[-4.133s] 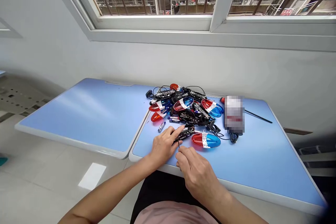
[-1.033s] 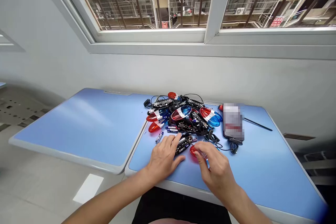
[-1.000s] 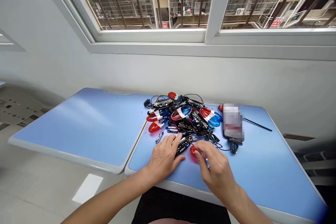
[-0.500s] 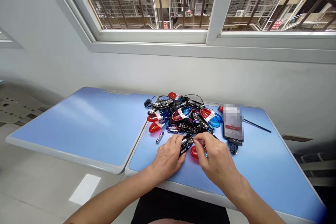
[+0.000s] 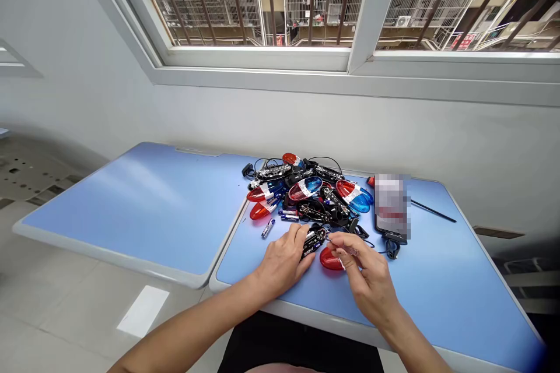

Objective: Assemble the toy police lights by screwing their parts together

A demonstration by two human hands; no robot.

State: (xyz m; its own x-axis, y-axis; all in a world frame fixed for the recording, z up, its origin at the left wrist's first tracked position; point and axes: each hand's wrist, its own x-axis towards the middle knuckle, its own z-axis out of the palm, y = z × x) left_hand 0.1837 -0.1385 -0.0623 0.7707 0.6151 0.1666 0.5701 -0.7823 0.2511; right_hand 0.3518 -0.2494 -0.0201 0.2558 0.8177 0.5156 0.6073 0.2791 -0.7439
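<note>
My left hand (image 5: 282, 259) is closed round the black battery housing of a bike light (image 5: 312, 241), pressing it to the table; batteries and a round metal part show in it. My right hand (image 5: 367, 274) pinches a small screwdriver (image 5: 349, 250) with a see-through handle, its thin shaft pointing at the housing's right end. Whether the tip touches is too small to tell. Below the screwdriver lies a red lens cover (image 5: 331, 259), partly hidden by my right hand. A loose AA battery (image 5: 268, 228) lies left of the housing.
Behind my hands is a heap of red-and-blue lens covers (image 5: 305, 188), black housings (image 5: 272, 172) and cables. A phone (image 5: 391, 204) stands at the right with a black rod (image 5: 433, 210) beside it. A second blue table (image 5: 131, 210) adjoins on the left, under a barred window.
My right hand has drawn back a little to the right and down, so the screwdriver shaft and more of the red lens cover show. My left hand keeps its hold on the housing.
</note>
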